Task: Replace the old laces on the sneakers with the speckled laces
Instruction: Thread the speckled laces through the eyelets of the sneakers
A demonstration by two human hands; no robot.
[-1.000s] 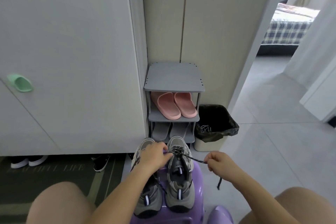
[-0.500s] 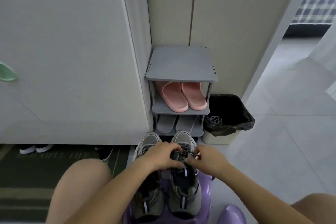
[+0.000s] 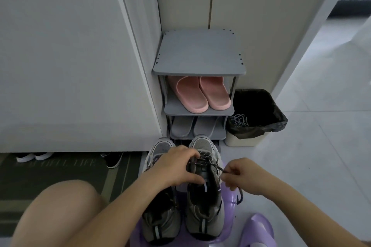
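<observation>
Purple stool (image 3: 230, 206) carries sneakers (image 3: 204, 216). Left grip (image 3: 176, 166) clasps right one at lacing; right grip (image 3: 244, 176) pinches speckled lace (image 3: 215, 166) end beside it.

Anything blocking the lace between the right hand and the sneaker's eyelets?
Nothing visible. The speckled lace runs clear from the right hand to the sneaker. The left hand holds that sneaker from the other side, hiding some eyelets there.

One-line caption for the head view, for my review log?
Left hand grips a sneaker on a purple stool while right hand pinches its speckled lace.
</observation>
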